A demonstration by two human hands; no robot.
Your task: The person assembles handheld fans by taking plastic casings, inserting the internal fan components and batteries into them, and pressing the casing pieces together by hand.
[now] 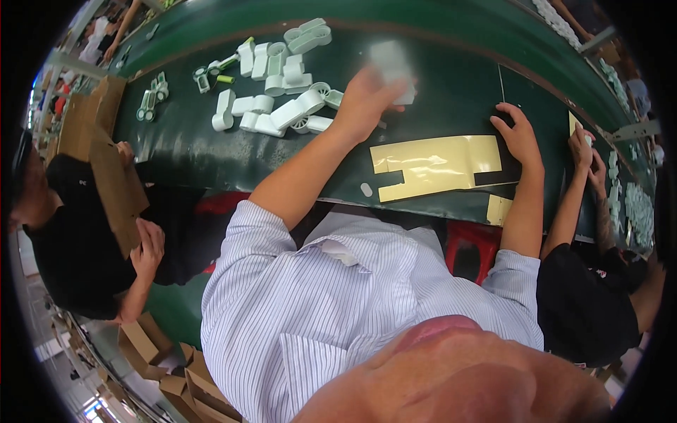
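Note:
My left hand (365, 100) reaches far over the dark green belt (183, 151) and grips a white flat piece (391, 62), blurred by motion, at its fingertips. My right hand (520, 136) rests on the belt with fingers apart, at the right end of a glossy yellow sheet (430, 166) with notched cut-outs. That hand holds nothing. A heap of white plastic parts (282, 109) lies on the belt just left of my left hand.
A person in black at the left holds a cardboard box (113, 176). Another person's hands (585, 151) work at the right beside small white parts (638, 211). A red stool (469, 247) stands under the belt's edge. Folded cartons (176, 366) are stacked at lower left.

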